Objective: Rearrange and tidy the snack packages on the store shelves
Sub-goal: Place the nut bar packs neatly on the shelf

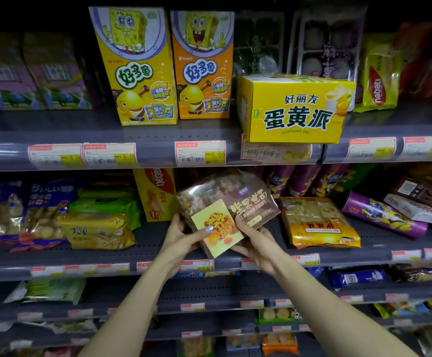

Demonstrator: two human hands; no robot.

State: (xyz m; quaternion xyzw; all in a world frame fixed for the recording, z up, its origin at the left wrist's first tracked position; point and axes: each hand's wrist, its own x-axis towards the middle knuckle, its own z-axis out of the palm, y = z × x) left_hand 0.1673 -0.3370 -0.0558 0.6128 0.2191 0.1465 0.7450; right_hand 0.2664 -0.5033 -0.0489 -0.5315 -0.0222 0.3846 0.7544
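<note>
Gripping a brown crinkly plastic nut-snack bag (pixel 225 202) with left hand (pixel 184 235) and right hand (pixel 254 238), both clasping its lower edge; tidying looks midway, since the yellow cardboard custard-pie box (pixel 293 109) is sitting askew.

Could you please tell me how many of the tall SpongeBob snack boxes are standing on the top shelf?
2. The yellow SpongeBob box stands left of centre, and the orange SpongeBob box stands directly to its right, beside the custard pie carton. More could be hidden behind them.
</note>
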